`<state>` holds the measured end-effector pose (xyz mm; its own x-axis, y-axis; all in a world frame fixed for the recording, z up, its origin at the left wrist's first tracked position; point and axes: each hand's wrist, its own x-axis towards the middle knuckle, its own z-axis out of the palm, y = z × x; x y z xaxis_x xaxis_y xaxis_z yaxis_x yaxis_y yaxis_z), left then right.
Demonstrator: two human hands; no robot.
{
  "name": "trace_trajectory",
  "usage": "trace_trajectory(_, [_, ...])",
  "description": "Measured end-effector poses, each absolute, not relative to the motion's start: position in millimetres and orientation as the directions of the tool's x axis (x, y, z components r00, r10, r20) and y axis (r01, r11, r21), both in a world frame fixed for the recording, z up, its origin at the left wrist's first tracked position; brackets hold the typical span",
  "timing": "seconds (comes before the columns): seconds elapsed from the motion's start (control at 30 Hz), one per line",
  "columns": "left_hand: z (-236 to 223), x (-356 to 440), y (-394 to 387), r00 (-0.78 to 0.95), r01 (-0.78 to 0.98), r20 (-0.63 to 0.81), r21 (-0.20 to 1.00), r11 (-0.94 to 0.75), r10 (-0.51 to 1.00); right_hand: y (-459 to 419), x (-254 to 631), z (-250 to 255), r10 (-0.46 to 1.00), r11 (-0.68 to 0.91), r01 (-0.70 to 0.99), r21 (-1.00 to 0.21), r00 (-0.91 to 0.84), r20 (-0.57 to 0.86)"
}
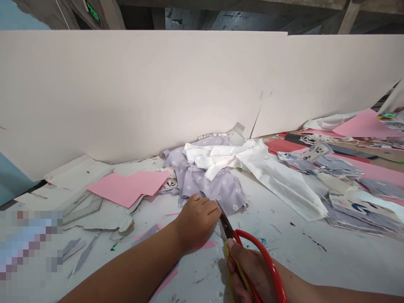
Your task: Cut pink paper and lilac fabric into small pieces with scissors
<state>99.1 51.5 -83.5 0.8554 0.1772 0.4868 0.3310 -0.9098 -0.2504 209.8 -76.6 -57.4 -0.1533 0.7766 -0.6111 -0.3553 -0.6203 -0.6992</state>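
Observation:
My right hand (249, 269) is closed round the red handles of a pair of scissors (249, 248). Their blades point up and left toward the lavender flowered fabric (217, 187). My left hand (197, 219) lies curled on the white table (315, 261) right beside the blades. Its fingers press on the near edge of that fabric and on a pink paper strip (206, 245). A white cloth (268, 168) is draped over the far part of the lavender piece.
A tall pale board (142, 92) walls off the back of the table. A pink sheet (129, 187) and torn white card scraps (94, 214) lie at the left. Patterned fabric pieces (347, 185) and pink and red sheets crowd the right side.

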Motion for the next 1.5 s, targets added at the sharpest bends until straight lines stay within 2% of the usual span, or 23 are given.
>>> trace_trajectory(0.1, [-83,99,51,0.858,0.328,0.478,-0.224,-0.918,0.189,-74,211,-54,0.711,-0.694,-0.39,-0.605,-0.243,-0.659])
trace_trajectory(0.23, [-81,97,51,0.851,0.331,0.486,-0.196,-0.923,0.202,-66,217,-49,0.57,-0.81,-0.447,-0.38,-0.446,-0.69])
trace_trajectory(0.3, [-79,96,50,0.843,0.34,0.493,-0.181,-0.923,0.214,-65,219,-47,0.544,-0.827,-0.442,-0.346,-0.478,-0.69])
trace_trajectory(0.53, [-75,94,48,0.837,0.35,0.495,-0.159,-0.923,0.232,-74,214,-35,0.647,-0.733,-0.513,-0.446,-0.324,-0.69])
trace_trajectory(0.77, [-76,92,48,0.834,0.36,0.5,-0.17,-0.917,0.235,-68,217,-28,0.612,-0.777,-0.403,-0.483,-0.31,-0.727])
trace_trajectory(0.9, [-77,92,48,0.827,0.359,0.518,-0.189,-0.914,0.217,-63,221,-25,0.552,-0.825,-0.349,-0.446,-0.324,-0.768])
trace_trajectory(1.1, [-79,92,49,0.835,0.339,0.512,-0.191,-0.921,0.202,-57,225,-26,0.605,-0.788,-0.386,-0.479,-0.344,-0.718])
trace_trajectory(1.3, [-78,92,50,0.84,0.319,0.51,-0.185,-0.93,0.187,-49,223,-28,0.587,-0.798,-0.391,-0.458,-0.337,-0.736])
trace_trajectory(1.5, [-77,92,50,0.843,0.319,0.506,-0.193,-0.928,0.184,-50,222,-29,0.618,-0.775,-0.398,-0.491,-0.315,-0.721])
